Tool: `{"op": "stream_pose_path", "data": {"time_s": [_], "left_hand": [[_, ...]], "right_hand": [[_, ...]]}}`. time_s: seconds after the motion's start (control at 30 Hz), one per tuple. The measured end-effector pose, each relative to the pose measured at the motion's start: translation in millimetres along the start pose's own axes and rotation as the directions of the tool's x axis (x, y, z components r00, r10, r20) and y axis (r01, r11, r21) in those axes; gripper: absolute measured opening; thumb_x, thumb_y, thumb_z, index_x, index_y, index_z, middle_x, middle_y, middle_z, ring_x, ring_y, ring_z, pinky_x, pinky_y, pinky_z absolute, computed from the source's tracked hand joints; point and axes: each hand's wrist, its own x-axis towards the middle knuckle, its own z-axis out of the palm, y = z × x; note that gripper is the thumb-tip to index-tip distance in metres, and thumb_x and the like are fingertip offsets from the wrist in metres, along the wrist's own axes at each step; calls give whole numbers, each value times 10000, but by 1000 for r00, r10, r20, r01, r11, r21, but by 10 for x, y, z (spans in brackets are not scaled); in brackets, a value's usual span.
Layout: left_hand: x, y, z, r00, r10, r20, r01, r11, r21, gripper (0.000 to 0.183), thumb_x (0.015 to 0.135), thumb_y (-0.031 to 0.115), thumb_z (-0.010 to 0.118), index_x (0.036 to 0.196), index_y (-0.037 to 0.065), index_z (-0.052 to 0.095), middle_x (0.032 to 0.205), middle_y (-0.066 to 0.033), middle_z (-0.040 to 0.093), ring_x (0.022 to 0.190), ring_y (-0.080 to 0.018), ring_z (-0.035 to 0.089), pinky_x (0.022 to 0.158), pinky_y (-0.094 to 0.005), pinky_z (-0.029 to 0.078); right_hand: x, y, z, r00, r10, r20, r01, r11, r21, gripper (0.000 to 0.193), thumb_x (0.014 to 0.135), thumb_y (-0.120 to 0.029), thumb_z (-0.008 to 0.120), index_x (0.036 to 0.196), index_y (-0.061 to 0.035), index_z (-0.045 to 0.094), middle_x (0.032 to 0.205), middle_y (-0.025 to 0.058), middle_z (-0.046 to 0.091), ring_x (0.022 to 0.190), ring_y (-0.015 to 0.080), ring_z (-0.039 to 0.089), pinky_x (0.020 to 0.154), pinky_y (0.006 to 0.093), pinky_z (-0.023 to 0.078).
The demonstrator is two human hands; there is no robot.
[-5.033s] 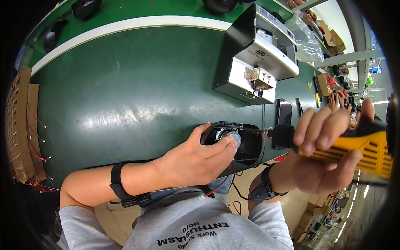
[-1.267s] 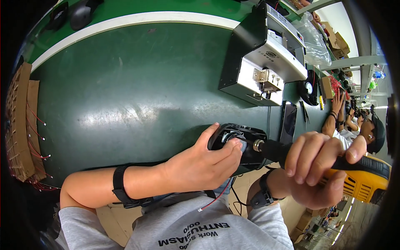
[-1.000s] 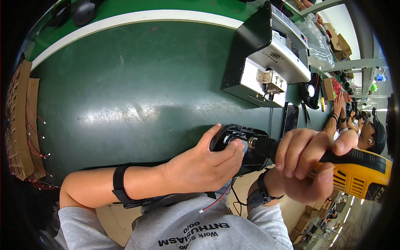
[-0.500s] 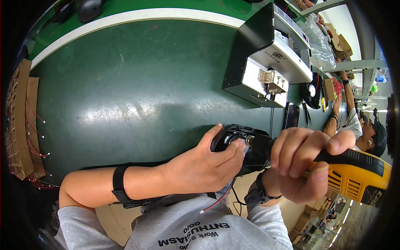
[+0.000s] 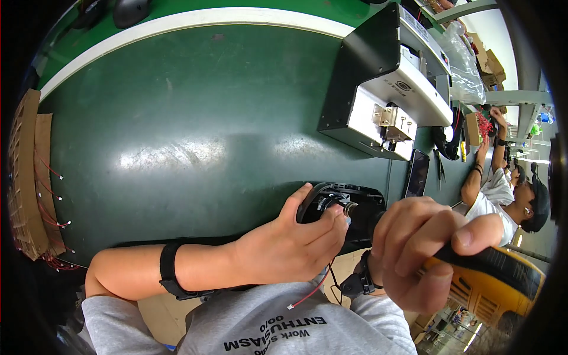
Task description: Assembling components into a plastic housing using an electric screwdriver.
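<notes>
My left hand (image 5: 290, 244) is closed around the near-left end of a black plastic housing (image 5: 362, 194) at the table's near edge. Its thumb lies on the rim, and the fingertips reach over a metal part inside. A yellow-and-black power screwdriver (image 5: 482, 299) is gripped by my right hand (image 5: 414, 251). The tool points left, its dark nose over the housing and its metal tip beside my left fingertips. Whether the tip touches a screw is hidden. A thin red-and-black wire (image 5: 312, 294) with a white plug hangs below the housing.
Beyond the housing stands a silver-and-black boxy machine (image 5: 370, 109). A black phone (image 5: 417, 171) lies near it. At the far left is a cardboard divider box (image 5: 28, 177) with red wires (image 5: 50, 222) trailing out. A co-worker (image 5: 494, 192) sits at the right along the bench.
My right hand has moved slightly left and down, and the screwdriver's rear end has dropped lower. My left hand keeps its hold on the housing. The view has shifted a little.
</notes>
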Motion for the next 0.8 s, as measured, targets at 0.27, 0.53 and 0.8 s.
{"op": "stream_pose_path", "data": {"time_s": [0.27, 0.53, 0.8], "left_hand": [[16, -9, -19, 999, -28, 17, 29, 999, -27, 368, 845, 236, 607, 1088, -14, 724, 1138, -127, 673, 1145, -224, 622, 950, -602, 559], [15, -2, -3, 999, -38, 5, 38, 998, -47, 358, 843, 244, 599, 1070, -2, 724, 1137, -118, 671, 1153, -233, 616, 947, -615, 551], [13, -11, 14, 1000, -19, -21, 18, 999, -34, 322, 832, 234, 619, 1041, 12, 720, 1122, -102, 658, 1149, -226, 617, 948, -610, 541]], "right_hand": [[46, 47, -1, 1000, 5, -7, -6, 1000, -7, 261, 1032, -223, 636, 1142, -115, 426, 629, -6, 547, 447, 109, 508, 403, 242, 441], [45, 59, -19, 1000, 27, 2, -27, 999, 25, 257, 1020, -198, 652, 1091, -115, 420, 630, 3, 541, 471, 125, 522, 419, 257, 456], [20, 95, 21, 999, 30, -19, -28, 997, 68, 259, 994, -155, 664, 1055, -100, 419, 621, 22, 525, 484, 147, 502, 438, 298, 464]]}}
